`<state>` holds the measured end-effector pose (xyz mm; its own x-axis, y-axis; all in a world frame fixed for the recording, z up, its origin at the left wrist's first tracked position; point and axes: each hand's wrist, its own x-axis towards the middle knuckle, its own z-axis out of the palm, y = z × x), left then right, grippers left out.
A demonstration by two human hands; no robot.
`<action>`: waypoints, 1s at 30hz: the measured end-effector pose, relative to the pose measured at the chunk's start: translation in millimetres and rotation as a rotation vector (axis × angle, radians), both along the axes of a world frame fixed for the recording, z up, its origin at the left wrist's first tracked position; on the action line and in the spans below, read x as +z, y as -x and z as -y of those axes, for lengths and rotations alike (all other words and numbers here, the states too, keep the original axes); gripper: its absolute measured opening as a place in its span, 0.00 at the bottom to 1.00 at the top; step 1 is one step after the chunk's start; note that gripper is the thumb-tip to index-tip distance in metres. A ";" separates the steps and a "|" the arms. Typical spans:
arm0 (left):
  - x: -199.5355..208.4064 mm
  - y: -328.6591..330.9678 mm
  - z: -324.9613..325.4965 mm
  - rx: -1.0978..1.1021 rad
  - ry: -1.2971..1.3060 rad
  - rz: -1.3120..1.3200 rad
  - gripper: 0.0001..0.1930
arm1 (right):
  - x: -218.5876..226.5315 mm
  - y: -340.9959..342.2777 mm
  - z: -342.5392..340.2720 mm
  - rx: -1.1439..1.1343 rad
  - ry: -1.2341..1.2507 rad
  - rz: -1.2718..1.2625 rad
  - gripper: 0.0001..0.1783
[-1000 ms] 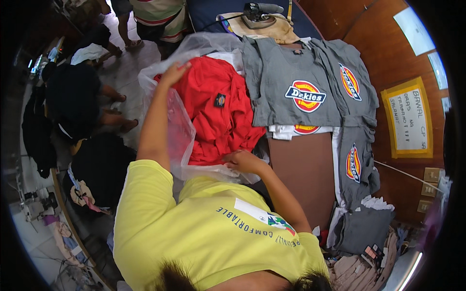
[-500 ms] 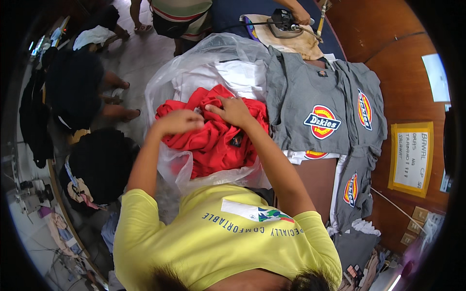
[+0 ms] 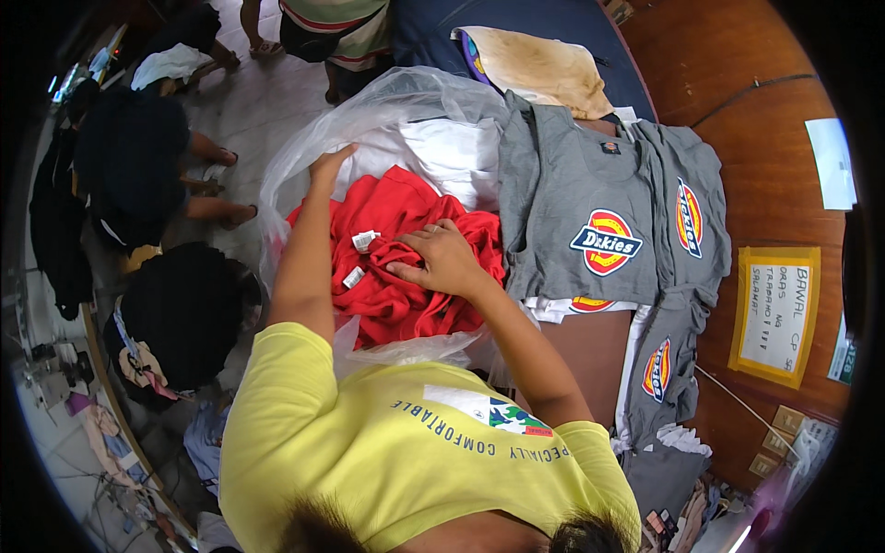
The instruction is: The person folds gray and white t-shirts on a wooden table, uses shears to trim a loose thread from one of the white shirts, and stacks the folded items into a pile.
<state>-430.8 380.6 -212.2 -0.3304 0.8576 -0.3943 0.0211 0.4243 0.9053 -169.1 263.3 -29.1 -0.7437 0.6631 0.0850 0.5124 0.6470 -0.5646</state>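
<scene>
A heap of red garments with small white tags fills the near part of a clear plastic bag. Folded white garments lie behind it in the same bag. My right hand is on the heap, thumb and fingers closing on a fold of red cloth. Stretched to the bag's far left side, my left hand appears to grip the plastic. Its thumb shows, but its other fingers are partly hidden.
Grey printed shirts lie spread on the right over a brown surface. Behind them is a stained cloth on a dark blue table. Wooden wall at right. People sit and stand at left; a black cloth pile is nearby.
My left hand has gone from above the red heap to the bag's far left side. My right hand has shifted slightly nearer on the cloth. A co-worker's hand and iron have left the view.
</scene>
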 end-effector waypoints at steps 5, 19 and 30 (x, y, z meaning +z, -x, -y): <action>86.4 -34.3 76.7 -0.347 -0.222 -0.275 0.19 | 1.4 -2.5 -10.6 -0.025 0.206 0.025 0.29; 150.1 -56.2 150.4 -0.244 -0.797 -0.647 0.14 | 38.2 -9.8 -93.2 -0.068 -0.244 0.368 0.53; 224.6 -69.9 156.5 -0.383 -1.029 -0.649 0.14 | 47.9 35.1 -96.9 0.470 0.186 -0.006 0.46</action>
<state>-360.9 224.1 12.4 0.1231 0.7529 0.6465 0.5466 -0.5951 0.5891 -204.2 360.2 18.8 -0.9653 0.2612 0.0024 0.1864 0.6954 -0.6940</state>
